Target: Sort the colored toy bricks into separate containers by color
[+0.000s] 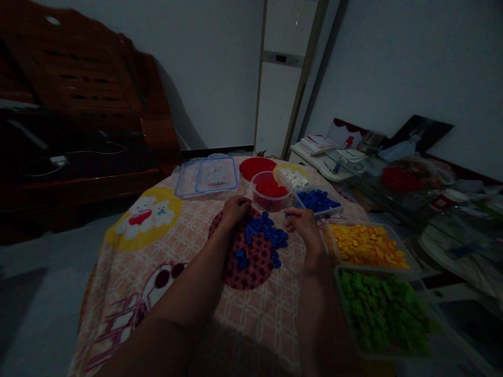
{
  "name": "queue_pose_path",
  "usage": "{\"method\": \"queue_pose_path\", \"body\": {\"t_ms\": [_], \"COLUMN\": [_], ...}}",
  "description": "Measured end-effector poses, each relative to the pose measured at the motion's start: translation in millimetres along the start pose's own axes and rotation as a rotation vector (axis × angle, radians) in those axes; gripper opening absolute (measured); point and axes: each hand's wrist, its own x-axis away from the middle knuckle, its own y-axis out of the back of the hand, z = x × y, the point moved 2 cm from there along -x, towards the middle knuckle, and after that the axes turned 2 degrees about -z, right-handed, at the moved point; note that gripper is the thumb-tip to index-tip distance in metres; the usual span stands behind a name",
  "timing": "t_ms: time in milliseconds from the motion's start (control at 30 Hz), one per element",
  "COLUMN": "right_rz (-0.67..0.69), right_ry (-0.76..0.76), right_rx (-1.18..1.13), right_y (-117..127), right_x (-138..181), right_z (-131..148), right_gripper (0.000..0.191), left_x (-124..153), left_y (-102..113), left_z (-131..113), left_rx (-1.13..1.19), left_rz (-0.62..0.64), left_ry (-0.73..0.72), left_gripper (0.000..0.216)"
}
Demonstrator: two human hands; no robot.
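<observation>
A pile of loose blue bricks (pixel 262 236) lies on the patterned cloth (pixel 149 262) between my hands. My left hand (pixel 234 208) rests curled at the pile's left edge, fingers closed over some blue bricks. My right hand (pixel 302 220) sits at the pile's right side, fingers pinched together near a blue brick; what it holds is too dark to make out. A clear tub of blue bricks (pixel 317 201) stands just beyond my right hand.
A round tub of red bricks (pixel 270 189), a red lid (pixel 255 166), white bricks (pixel 295 179) and clear lids (pixel 208 175) stand at the back. Orange bricks (pixel 365 245) and green bricks (pixel 383 309) fill tubs at right. Cluttered low table far right; dark wooden bench left.
</observation>
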Motion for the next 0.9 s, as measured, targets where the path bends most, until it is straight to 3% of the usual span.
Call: {"method": "queue_pose_path", "body": {"t_ms": [100, 200, 267, 500, 667, 767, 900], "right_rz": [-0.117, -0.384, -0.508, -0.562, -0.433, -0.229, 0.073], "right_ry": [0.055, 0.178, 0.233, 0.262, 0.198, 0.117, -0.002], "right_rx": [-0.255, -0.487, -0.521, -0.453, -0.409, -0.275, 0.08], "right_y": [5.0, 15.5, 22.8, 32.1, 26.8, 22.9, 18.0], "right_x": [-6.0, -13.1, -17.3, -24.2, -17.7, -9.0, 2.1], "right_z": [-4.1, -6.5, -9.2, -17.1, -6.1, 1.4, 4.9], "right_gripper": [0.042, 0.058, 0.065, 0.057, 0.037, 0.026, 0.014], "left_x": [0.4, 0.6, 0.6, 0.9, 0.8, 0.7, 0.9], "left_y": [0.1, 0.3, 0.5, 0.4, -0.4, -0.5, -0.1], "left_z": [-0.1, -1.0, -1.8, -2.7, -2.2, -1.6, -1.2], "left_rx": [0.016, 0.024, 0.022, 0.003, 0.012, 0.012, 0.009], "left_rz": [0.003, 0.006, 0.006, -0.001, 0.006, 0.008, 0.003], "left_ry": [0.0, -0.003, -0.008, -0.012, -0.005, -0.001, -0.014], "left_gripper": [0.027, 0.027, 0.027, 0.026, 0.029, 0.028, 0.027]}}
